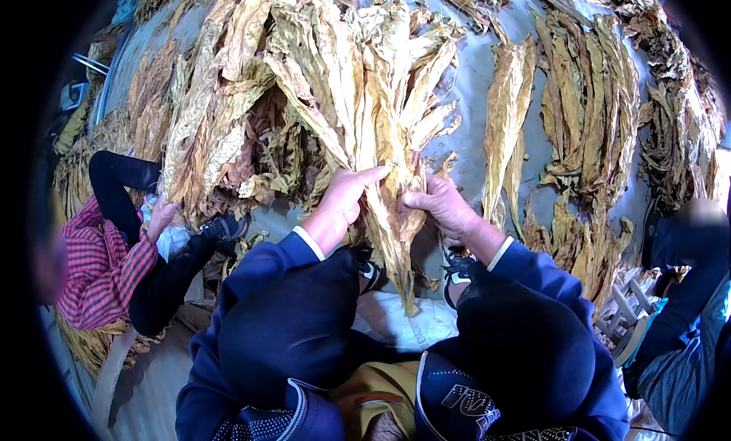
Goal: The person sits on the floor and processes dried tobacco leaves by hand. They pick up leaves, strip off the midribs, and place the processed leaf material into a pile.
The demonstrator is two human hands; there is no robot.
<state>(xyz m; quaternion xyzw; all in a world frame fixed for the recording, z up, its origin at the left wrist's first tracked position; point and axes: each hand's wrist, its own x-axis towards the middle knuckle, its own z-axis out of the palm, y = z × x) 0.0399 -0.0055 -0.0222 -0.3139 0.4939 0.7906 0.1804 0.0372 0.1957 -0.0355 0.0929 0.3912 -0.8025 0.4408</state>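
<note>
Between my knees I hold dried tobacco leaves, pale yellow-brown, with their narrow ends pointing down toward me. My left hand grips them from the left, thumb laid across the front. From the right, my right hand closes on the same leaves, its thumb pressed on the front and its other fingers partly hidden behind. Beyond my hands, the broad crinkled ends fan out over a larger heap of leaves.
A single long leaf bunch lies on the grey sheet to the right, with more leaf piles beyond it. On the left sits a person in a red checked shirt, a hand on leaves. Another person sits at the right edge.
</note>
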